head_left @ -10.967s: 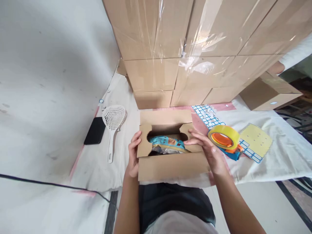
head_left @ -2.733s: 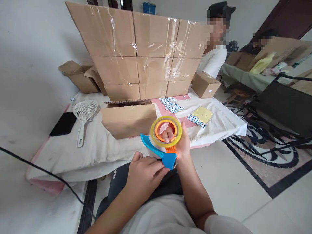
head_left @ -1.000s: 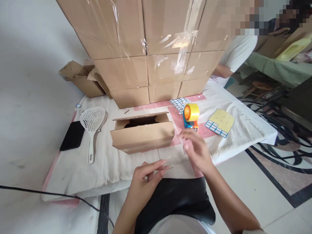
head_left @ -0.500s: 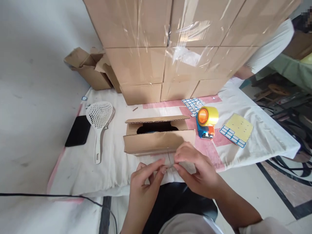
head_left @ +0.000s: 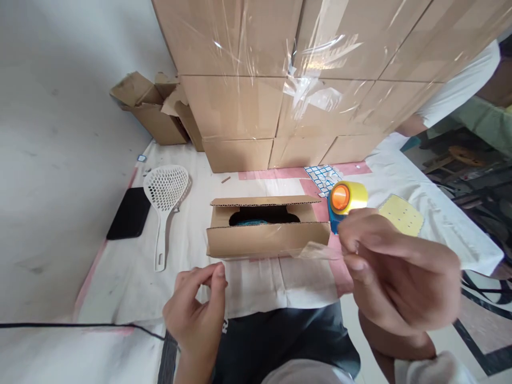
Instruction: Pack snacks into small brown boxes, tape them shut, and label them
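Observation:
A strip of clear tape (head_left: 280, 253) stretches between my two hands, just in front of a small cardboard box (head_left: 266, 238). My left hand (head_left: 196, 314) pinches its left end, low and near my lap. My right hand (head_left: 394, 266) pinches the right end, raised close to the camera. The box lies on a white cloth (head_left: 160, 288) with its top flaps partly open, and a blue packet (head_left: 250, 222) shows through the gap. A yellow tape roll on a blue and orange dispenser (head_left: 344, 201) stands right of the box, partly behind my right hand.
A wall of plastic-wrapped cartons (head_left: 304, 80) rises behind the box. A white slotted scoop (head_left: 165, 200) and a black phone (head_left: 128, 212) lie at left. Label sheets (head_left: 402, 214) lie at right. Another person's white sleeve (head_left: 460, 90) shows at far right. Open cartons (head_left: 154, 109) sit back left.
My hands have drawn apart, pulling the clear tape strip out taut; the right hand rose toward the camera and the left moved down and left. The view shifted slightly.

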Demonstrator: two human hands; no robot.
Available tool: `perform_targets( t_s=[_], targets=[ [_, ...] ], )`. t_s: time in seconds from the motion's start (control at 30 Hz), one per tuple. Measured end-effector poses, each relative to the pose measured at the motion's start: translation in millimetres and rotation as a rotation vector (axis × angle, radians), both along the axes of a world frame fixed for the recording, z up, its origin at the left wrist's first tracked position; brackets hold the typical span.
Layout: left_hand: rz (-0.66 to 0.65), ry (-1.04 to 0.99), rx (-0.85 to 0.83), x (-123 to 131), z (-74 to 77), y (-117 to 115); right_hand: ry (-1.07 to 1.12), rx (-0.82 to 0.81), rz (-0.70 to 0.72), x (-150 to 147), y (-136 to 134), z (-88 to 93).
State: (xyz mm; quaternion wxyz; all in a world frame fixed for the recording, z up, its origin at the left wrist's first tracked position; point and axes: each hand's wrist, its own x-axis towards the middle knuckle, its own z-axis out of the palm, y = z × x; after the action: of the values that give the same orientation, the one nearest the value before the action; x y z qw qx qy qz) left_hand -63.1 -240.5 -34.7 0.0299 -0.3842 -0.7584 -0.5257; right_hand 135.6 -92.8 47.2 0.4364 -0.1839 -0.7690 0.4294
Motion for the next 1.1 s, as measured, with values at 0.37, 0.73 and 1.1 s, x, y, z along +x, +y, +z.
perform_targets(
  t_s=[0.37, 0.73, 1.1],
  targets=[
    [-0.440, 0.561, -0.344, -42, 37.9, 60, -0.025, -0.352, 0.101, -45, 18, 21.9],
    [-0.436, 0.449, -0.349, -33, 20.9, 49, -0.110, -0.568, 0.125, -51, 33, 13.5],
    [-0.393, 0.418, -0.324, -30, 21.1, 51, -0.248, -0.396, 0.009, -65, 43, -20.4]
  ],
)
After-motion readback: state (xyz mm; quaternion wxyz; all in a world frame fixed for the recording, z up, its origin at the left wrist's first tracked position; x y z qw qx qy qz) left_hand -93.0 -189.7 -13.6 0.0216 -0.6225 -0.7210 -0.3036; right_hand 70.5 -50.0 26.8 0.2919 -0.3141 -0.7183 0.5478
